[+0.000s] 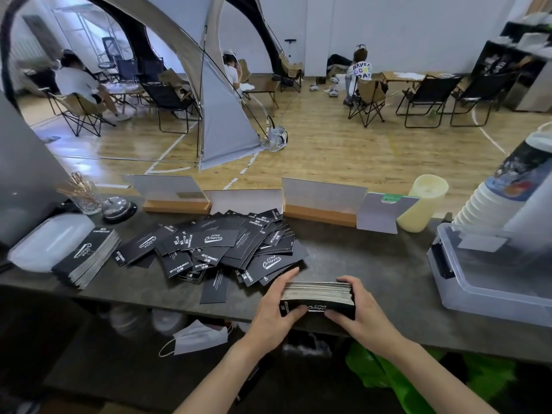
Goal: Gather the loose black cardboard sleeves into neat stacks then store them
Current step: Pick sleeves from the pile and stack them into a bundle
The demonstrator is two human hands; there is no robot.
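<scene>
**While One Stack Is Held, the Loose Pile Waits**

Since the sleeves are thin, flat card, each is judged light and fairly stiff. A thick stack [318, 295] of them is likely to slide and fan apart if it is squeezed unevenly. The printed faces look smooth and may be slippery. Hold is best taken at the two short ends, with even pressure, so that the edges are kept flush.

Just below the middle of the frame, at the near edge of the table [373, 264], the stack is turned on its long edge and gripped by both hands. Whether it rests on the table or is lifted cannot be told. The left hand [276, 306] is curled round the left end, its fingers [288, 277] laid along the far side and the thumb pressed on the near printed face. The right hand [358, 312] is wrapped round the right end in the same manner. Both sets of fingers are closed only to the thickness of the stack.

Above and left of the hands, the loose sleeves [227, 249] are spread in an untidy heap. At the left of the frame a finished stack [86, 256] is seen lying tilted. A clear bin [478, 279] at the right edge is judged a likely store.
</scene>
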